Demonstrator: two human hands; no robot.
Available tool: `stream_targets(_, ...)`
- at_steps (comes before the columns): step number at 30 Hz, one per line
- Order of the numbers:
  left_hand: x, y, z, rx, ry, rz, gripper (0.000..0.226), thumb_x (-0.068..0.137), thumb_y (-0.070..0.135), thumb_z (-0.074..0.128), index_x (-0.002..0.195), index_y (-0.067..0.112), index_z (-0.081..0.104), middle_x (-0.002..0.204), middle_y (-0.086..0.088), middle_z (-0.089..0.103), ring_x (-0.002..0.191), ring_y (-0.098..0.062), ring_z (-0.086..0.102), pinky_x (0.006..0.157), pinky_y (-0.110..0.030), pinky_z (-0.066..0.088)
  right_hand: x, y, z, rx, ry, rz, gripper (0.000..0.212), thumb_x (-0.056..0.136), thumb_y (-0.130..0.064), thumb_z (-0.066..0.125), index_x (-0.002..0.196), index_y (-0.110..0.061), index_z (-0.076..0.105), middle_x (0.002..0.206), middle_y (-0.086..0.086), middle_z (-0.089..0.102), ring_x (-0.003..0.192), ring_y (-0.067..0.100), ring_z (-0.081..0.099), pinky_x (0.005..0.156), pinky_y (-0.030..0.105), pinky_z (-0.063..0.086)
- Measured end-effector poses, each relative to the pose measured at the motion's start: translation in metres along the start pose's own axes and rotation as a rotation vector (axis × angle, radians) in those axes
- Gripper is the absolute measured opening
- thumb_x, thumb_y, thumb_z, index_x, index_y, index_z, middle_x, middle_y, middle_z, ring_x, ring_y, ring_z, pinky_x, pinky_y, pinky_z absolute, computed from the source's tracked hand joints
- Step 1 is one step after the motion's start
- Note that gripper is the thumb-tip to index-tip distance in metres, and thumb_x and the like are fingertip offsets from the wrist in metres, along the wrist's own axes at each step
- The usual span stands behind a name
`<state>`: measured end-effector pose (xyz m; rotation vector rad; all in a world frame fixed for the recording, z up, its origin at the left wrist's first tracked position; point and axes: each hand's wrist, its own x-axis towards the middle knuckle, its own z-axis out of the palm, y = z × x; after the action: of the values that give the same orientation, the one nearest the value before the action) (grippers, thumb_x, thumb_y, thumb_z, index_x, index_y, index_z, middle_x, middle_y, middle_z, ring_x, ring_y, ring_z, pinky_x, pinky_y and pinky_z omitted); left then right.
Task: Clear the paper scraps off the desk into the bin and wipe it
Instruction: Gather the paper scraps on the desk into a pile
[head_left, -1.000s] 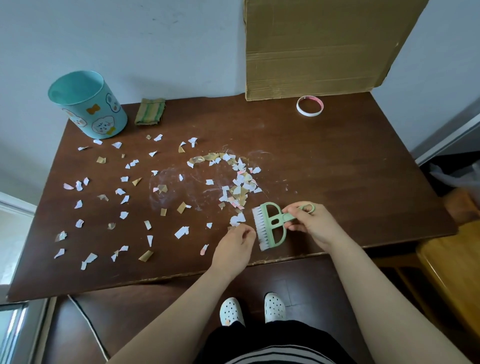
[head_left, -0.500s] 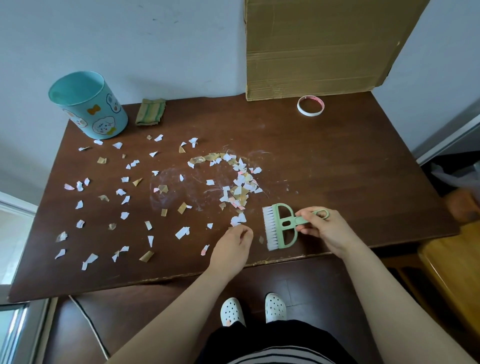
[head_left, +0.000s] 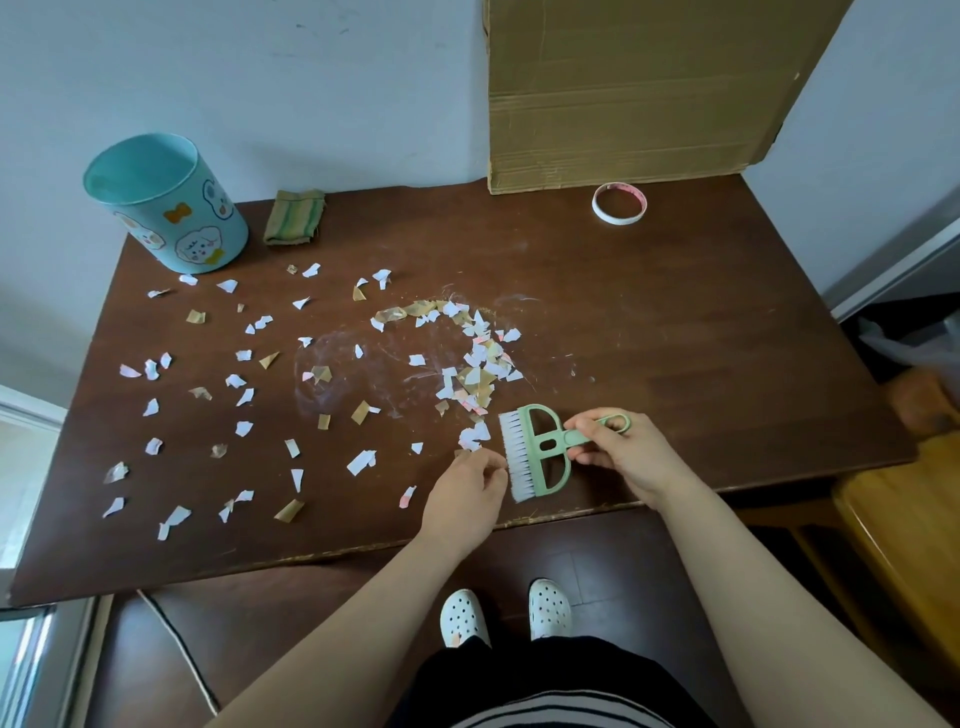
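Many white, tan and pink paper scraps (head_left: 478, 358) lie across the left and middle of the brown desk (head_left: 675, 332), thickest in a heap just beyond the brush. My right hand (head_left: 628, 457) grips the handle of a green hand brush (head_left: 535, 449) with its white bristles facing left on the desk. My left hand (head_left: 465, 493) rests near the front edge, its curled fingers right next to the bristles; what lies under them is hidden. The teal bin (head_left: 166, 202) stands upright at the back left corner. A folded green cloth (head_left: 294, 223) lies beside it.
A large cardboard sheet (head_left: 639, 88) leans on the wall at the back right, with a tape roll (head_left: 619, 203) in front of it. White smears mark the desk's middle. A wooden chair (head_left: 904, 535) stands to the right of the desk.
The brush swung a little to the right half a second ago and has come back left toward the scrap heap. My left hand has hardly moved.
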<state>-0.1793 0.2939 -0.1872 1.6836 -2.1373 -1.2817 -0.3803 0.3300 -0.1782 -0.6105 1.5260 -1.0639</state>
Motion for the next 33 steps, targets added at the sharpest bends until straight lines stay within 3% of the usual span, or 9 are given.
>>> stream_targets(5, 0.001, -0.002, -0.002, 0.022, -0.003, 0.02, 0.021, 0.093, 0.025, 0.052, 0.112, 0.022, 0.06, 0.103, 0.012, 0.053, 0.089, -0.002, 0.052, 0.079, -0.016, 0.041, -0.002, -0.003, -0.019, 0.035, 0.063, -0.011, 0.014, 0.092, -0.006, 0.055, 0.088, -0.001, 0.068, 0.07, 0.01, 0.069, 0.06, 0.014, 0.066, 0.058, 0.019, 0.054)
stream_targets(10, 0.002, -0.001, 0.0, 0.049, 0.007, 0.037, 0.02, 0.091, 0.025, 0.056, 0.11, 0.022, 0.061, 0.1, 0.011, 0.054, 0.089, -0.003, 0.053, 0.081, -0.018, 0.045, 0.004, -0.005, -0.001, -0.007, 0.015, -0.02, 0.016, 0.092, -0.007, 0.057, 0.082, -0.007, 0.07, 0.07, 0.008, 0.069, 0.061, 0.014, 0.066, 0.058, 0.02, 0.053)
stream_targets(15, 0.005, -0.001, -0.001, 0.09, 0.011, 0.045, 0.018, 0.089, 0.025, 0.058, 0.107, 0.023, 0.062, 0.1, 0.01, 0.057, 0.087, -0.003, 0.054, 0.079, -0.017, 0.046, -0.001, -0.009, -0.02, 0.021, 0.104, -0.04, 0.016, 0.092, -0.005, 0.055, 0.084, -0.004, 0.068, 0.072, 0.013, 0.068, 0.059, 0.015, 0.065, 0.059, 0.02, 0.055)
stream_targets(22, 0.007, 0.001, 0.002, 0.162, -0.004, 0.051, 0.018, 0.086, 0.03, 0.064, 0.103, 0.025, 0.062, 0.094, 0.012, 0.052, 0.085, -0.004, 0.054, 0.075, -0.019, 0.047, 0.0, -0.01, -0.016, 0.025, 0.092, -0.052, 0.014, 0.092, -0.005, 0.055, 0.09, 0.002, 0.067, 0.07, 0.011, 0.067, 0.059, 0.013, 0.065, 0.059, 0.02, 0.055)
stream_targets(29, 0.01, 0.004, 0.006, 0.194, 0.019, 0.042, 0.015, 0.084, 0.033, 0.065, 0.097, 0.025, 0.063, 0.091, 0.011, 0.051, 0.084, -0.007, 0.054, 0.072, -0.023, 0.049, 0.003, -0.008, -0.001, -0.018, 0.021, -0.047, 0.015, 0.092, -0.005, 0.056, 0.085, -0.004, 0.069, 0.071, 0.008, 0.069, 0.062, 0.013, 0.066, 0.059, 0.019, 0.054)
stream_targets(33, 0.014, 0.004, 0.006, 0.218, 0.024, 0.02, 0.015, 0.084, 0.035, 0.065, 0.096, 0.025, 0.064, 0.088, 0.012, 0.052, 0.082, -0.006, 0.052, 0.069, -0.022, 0.046, -0.002, -0.005, -0.021, 0.03, 0.1, -0.045, 0.015, 0.092, -0.004, 0.055, 0.088, 0.001, 0.068, 0.069, 0.01, 0.068, 0.06, 0.014, 0.065, 0.059, 0.02, 0.054)
